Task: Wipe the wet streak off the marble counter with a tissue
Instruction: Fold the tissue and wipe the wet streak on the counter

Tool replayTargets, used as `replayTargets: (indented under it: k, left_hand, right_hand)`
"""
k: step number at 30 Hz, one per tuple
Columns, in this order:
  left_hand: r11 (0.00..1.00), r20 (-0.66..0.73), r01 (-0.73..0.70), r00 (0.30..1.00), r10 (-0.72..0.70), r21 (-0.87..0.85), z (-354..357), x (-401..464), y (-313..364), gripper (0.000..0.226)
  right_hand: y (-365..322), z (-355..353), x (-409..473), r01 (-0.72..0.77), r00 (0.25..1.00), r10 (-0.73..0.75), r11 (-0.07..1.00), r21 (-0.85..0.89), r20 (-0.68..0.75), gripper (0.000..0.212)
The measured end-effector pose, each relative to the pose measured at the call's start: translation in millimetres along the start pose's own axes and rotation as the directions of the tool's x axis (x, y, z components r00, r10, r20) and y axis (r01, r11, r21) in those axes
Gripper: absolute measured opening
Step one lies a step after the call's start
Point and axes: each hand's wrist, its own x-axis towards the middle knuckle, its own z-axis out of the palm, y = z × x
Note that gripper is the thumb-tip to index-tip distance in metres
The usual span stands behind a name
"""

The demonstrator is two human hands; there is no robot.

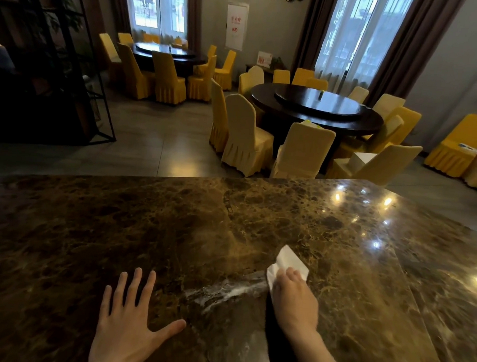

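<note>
Beyond the near edge lies a dining hall with a grey tiled floor (140, 146). Two dark round tables, one near (317, 107) and one farther back (169, 53), stand ringed by chairs in yellow and cream covers (245, 134). Tall windows (355, 35) with sheer white drapes and brown curtains (418, 43) let in daylight. A black metal shelf (54, 63) stands at left.

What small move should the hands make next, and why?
Probably drag the right hand and its tissue leftward along the wet streak. The streak still glistens between the two hands, and the left hand lies flat on the marble counter, clear of that path.
</note>
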Motion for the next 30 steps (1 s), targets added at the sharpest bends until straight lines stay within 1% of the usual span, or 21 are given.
replayTargets:
  k: [2, 3, 6, 7, 9, 11, 13, 15, 18, 19, 21, 23, 24, 27, 28, 30]
  left_hand:
    - [1.0, 0.0, 0.0, 1.0, 0.0, -0.001, 0.9, 0.4, -0.9, 0.139]
    - [1.0, 0.0, 0.002, 1.0, -0.002, -0.002, 1.2, 0.9, -0.5, 0.139]
    - [1.0, -0.003, 0.003, 1.0, -0.003, 0.0, 0.9, -0.4, -0.6, 0.139]
    - [1.0, -0.003, 0.004, 1.0, -0.004, 0.0, -0.2, -1.0, -0.5, 0.139]
    - [1.0, 0.004, 0.008, 1.0, -0.008, 0.002, -1.9, -1.1, 1.2, 0.14]
    - [1.0, 0.017, 0.013, 1.0, -0.013, 0.001, -4.4, -1.0, 2.9, 0.142]
    - [1.0, 0.036, 0.02, 0.999, -0.02, 0.015, -7.9, -1.7, 4.4, 0.144]
    - [0.999, 0.03, 0.029, 0.999, -0.03, 0.032, -10.8, -2.2, 4.9, 0.146]
    - [0.999, 0.037, 0.027, 0.999, -0.028, 0.031, -12.7, -3.4, 4.6, 0.147]
    - [0.999, 0.04, 0.029, 0.999, -0.031, 0.031, -11.9, -4.2, 2.6, 0.147]
    - [0.999, 0.046, 0.025, 0.999, -0.026, 0.031, -10.8, -4.3, 2.9, 0.146]
    - [0.999, 0.042, 0.018, 0.999, -0.02, 0.034, -9.3, -4.3, 4.1, 0.145]
    - [0.999, 0.036, 0.014, 0.999, -0.015, 0.034, -8.9, -3.9, 5.1, 0.145]
    - [0.999, 0.023, 0.006, 1.0, -0.007, 0.038, -8.0, -3.2, 6.4, 0.144]
    - [0.999, 0.021, 0.004, 1.0, -0.005, 0.04, -7.2, -2.8, 6.7, 0.144]
    - [0.999, 0.013, 0.001, 1.0, -0.002, 0.034, -5.8, -2.0, 6.0, 0.143]
  right_hand:
    - [8.1, 8.0, 3.2, 0.024, 1.0, -0.023, 0.998, -0.065, 0.019, 0.019]
    - [7.5, 13.0, 2.7, 0.029, 0.999, -0.027, 0.997, -0.068, 0.032, 0.023]
    - [-9.7, 22.4, -2.0, 0.004, 0.992, -0.007, 1.0, 0.023, 0.124, 0.047]
    - [-17.5, 24.5, -4.9, 0.023, 0.988, -0.032, 0.998, 0.065, 0.152, 0.052]
    - [-31.5, 28.4, -14.3, 0.127, 0.975, -0.151, 0.981, 0.144, 0.164, 0.055]
    - [-41.0, 31.5, -23.7, 0.244, 0.945, -0.283, 0.944, 0.222, 0.166, 0.052]
    - [-37.9, 32.6, -24.9, 0.322, 0.923, -0.36, 0.917, 0.236, 0.139, 0.047]
    - [-24.5, 29.8, -16.5, 0.315, 0.938, -0.336, 0.93, 0.189, 0.091, 0.046]
    - [-4.8, 24.3, -8.0, 0.127, 0.989, -0.137, 0.982, 0.14, 0.064, 0.053]
    - [-5.2, 25.9, -8.4, 0.103, 0.992, -0.111, 0.988, 0.117, 0.064, 0.053]
    - [-10.0, 29.4, -12.4, 0.108, 0.992, -0.112, 0.992, 0.065, 0.066, 0.053]
    - [-17.2, 29.7, -15.6, 0.135, 0.988, -0.138, 0.99, 0.05, 0.069, 0.05]
    - [-20.8, 27.1, -16.2, 0.158, 0.984, -0.162, 0.986, 0.056, 0.071, 0.045]
    - [-30.0, 15.7, -16.5, 0.239, 0.966, -0.248, 0.965, 0.105, 0.078, 0.017]
    - [-30.7, 13.0, -16.1, 0.244, 0.965, -0.254, 0.962, 0.123, 0.066, 0.013]
    - [-28.7, 12.2, -13.6, 0.226, 0.972, -0.233, 0.964, 0.138, 0.039, 0.021]
